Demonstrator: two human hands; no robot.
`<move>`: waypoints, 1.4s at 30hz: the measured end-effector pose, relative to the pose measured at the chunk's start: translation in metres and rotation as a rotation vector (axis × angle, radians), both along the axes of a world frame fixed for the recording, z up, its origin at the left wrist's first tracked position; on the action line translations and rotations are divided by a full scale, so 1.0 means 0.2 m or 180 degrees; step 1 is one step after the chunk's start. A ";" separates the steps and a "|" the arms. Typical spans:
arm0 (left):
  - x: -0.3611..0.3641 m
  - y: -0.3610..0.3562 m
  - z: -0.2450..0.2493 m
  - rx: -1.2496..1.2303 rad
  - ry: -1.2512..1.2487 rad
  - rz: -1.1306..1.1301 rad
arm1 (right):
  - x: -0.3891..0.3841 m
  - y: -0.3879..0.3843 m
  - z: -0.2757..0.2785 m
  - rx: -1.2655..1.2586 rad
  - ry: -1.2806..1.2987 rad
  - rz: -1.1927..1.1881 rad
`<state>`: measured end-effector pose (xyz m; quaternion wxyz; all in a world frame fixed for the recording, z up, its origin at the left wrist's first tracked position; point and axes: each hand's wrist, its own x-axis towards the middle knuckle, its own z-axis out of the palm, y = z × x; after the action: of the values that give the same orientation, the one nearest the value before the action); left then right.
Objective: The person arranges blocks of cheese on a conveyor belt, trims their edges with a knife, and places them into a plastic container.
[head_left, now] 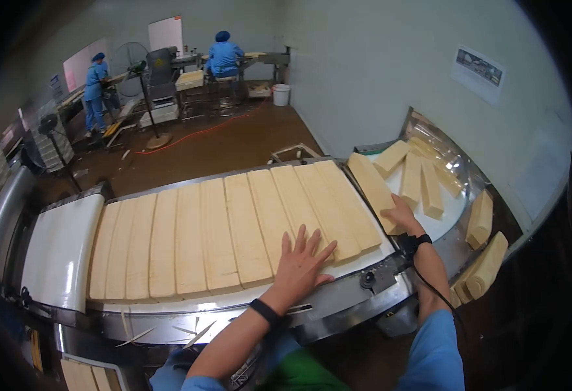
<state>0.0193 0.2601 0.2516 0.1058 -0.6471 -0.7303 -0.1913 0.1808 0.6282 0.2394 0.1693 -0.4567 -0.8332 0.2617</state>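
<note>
A row of long, pale yellow, wood-like blocks (211, 234) lies side by side across a white belt. My left hand (301, 266) rests on the near ends of the blocks toward the right of the row, fingers spread and flat. At the right end of the belt, my right hand (401, 215) grips the near end of a separate pale block (372, 186); its fingertips are partly hidden. That block lies slanted, with a narrow gap between it and the row. Beyond my right hand, several loose blocks (431, 189) lie on a round white table (452, 210).
More blocks (485, 267) stand low at the right edge. Thin slivers (198, 333) lie on the metal front rail. A crate of pieces (90, 373) sits lower left. Two people in blue (224, 57) work at the back, near a fan (131, 57) and white bucket (281, 95).
</note>
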 end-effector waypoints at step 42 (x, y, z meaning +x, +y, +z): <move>-0.14 -1.45 0.03 0.2416 -0.6938 0.0089 | -0.29 -1.85 -0.20 0.2679 0.0431 0.3024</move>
<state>-0.0096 -0.0296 0.2567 -0.3911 -0.0568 -0.3367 -0.8546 0.1236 0.2591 0.2001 0.2520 0.0858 -0.9638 -0.0133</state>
